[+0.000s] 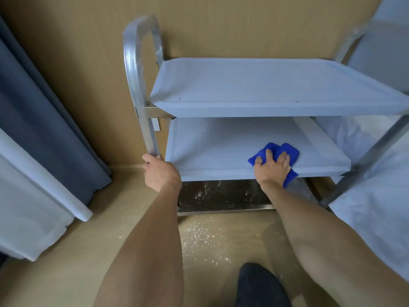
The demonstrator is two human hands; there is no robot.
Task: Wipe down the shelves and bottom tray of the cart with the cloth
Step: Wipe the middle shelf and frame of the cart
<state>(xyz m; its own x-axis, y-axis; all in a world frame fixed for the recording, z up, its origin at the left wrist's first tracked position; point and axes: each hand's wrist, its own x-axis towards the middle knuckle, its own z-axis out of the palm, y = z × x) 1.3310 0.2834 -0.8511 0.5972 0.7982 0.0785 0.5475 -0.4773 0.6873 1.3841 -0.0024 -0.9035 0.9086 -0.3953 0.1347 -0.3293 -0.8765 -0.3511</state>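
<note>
A metal cart stands against the wall with a white-covered top shelf (254, 87), a white-covered middle shelf (212, 149) and a bare steel bottom tray (221, 196) speckled with white crumbs. My right hand (272, 167) presses a folded blue cloth (287, 150) flat on the front right part of the middle shelf. My left hand (158, 171) grips the lower end of the cart's left frame post (148, 129), just left of the middle shelf's front corner.
A grey curtain (44, 111) and a white curtain (26, 196) hang at the left. White sheeting (380, 196) lies at the right beside the cart's right post (365, 160). Crumbs are scattered on the tan floor (203, 240) in front. My dark-clothed knee (259, 286) shows at the bottom.
</note>
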